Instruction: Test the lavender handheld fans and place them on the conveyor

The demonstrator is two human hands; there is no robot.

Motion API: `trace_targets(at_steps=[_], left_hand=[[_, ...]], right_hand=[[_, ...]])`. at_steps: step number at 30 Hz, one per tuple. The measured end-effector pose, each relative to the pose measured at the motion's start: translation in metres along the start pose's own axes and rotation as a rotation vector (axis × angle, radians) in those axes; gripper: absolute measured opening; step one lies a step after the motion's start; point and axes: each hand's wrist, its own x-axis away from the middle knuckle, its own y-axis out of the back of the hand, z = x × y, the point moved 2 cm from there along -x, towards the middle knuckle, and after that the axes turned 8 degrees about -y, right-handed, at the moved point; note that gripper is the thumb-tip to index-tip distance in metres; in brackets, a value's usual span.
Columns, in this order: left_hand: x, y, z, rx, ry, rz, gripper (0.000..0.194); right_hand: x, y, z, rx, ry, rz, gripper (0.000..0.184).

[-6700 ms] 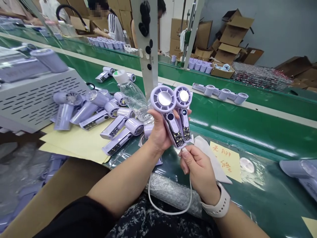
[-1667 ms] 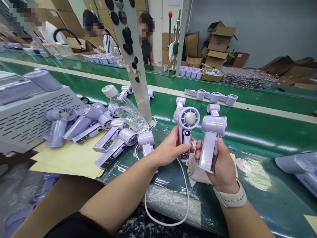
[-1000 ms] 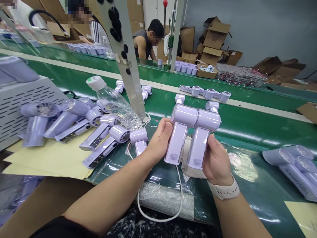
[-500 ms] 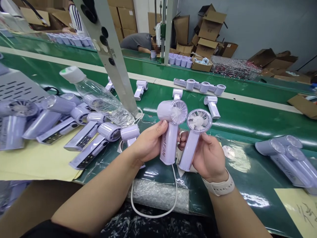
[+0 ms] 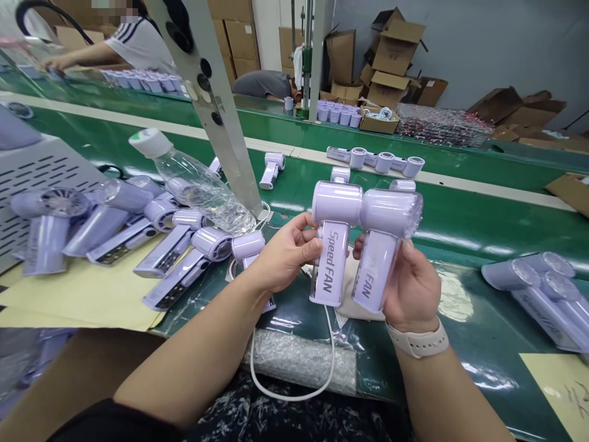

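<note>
My left hand [image 5: 294, 255] grips a lilac handheld fan [image 5: 335, 245] by its handle, with the words "Speed FAN" facing me. A second lilac handheld fan [image 5: 380, 258] is held by the handle in my right hand [image 5: 411, 285], its lettering partly washed out by glare. The two fans stand side by side, heads close together, above the green work surface. Beneath them lie a pale cloth-like piece [image 5: 359, 288] and a looped white cable [image 5: 292, 398]. Another fan [image 5: 248, 245] sits partly hidden behind my left hand.
Several fans [image 5: 184, 242] lie on yellow paper [image 5: 92, 301] at left, near a clear plastic bottle [image 5: 197, 184] and a metal post [image 5: 225, 123]. More fans [image 5: 543, 294] are piled at right. Beyond runs a green conveyor [image 5: 460, 209] carrying fans. A co-worker's arm [image 5: 87, 58] reaches at far left.
Both fans have been turned in my hands, so their printed handles face me rather than the right fan's grille. My hands have shifted slightly right in view. A co-worker's arm now shows at far left.
</note>
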Motion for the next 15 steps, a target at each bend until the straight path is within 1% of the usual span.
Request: trace_targets(at_steps=[2,5,8,10,13,15], left_hand=[[0.000,0.000,0.000,-0.009,-0.006,-0.011,0.070],[0.000,-0.001,-0.002,0.009,-0.017,0.013,0.072],[0.000,-0.001,-0.002,0.014,0.002,0.010,0.073],[0.001,0.000,-0.003,-0.012,0.017,-0.003,0.072],[0.002,0.000,-0.007,-0.128,-0.017,0.001,0.061],[0.004,-0.002,-0.012,-0.282,-0.128,0.005,0.053]], right_hand=[[0.000,-0.002,0.001,0.011,0.031,-0.009,0.031],[0.000,-0.005,0.000,0.038,0.029,-0.033,0.034],[0.000,-0.007,-0.003,0.071,0.000,-0.033,0.025],[0.001,-0.006,-0.004,0.077,0.016,-0.008,0.019],[0.003,0.001,-0.002,0.131,0.116,0.009,0.021],[0.006,0.006,0.005,0.260,0.224,0.025,0.036]])
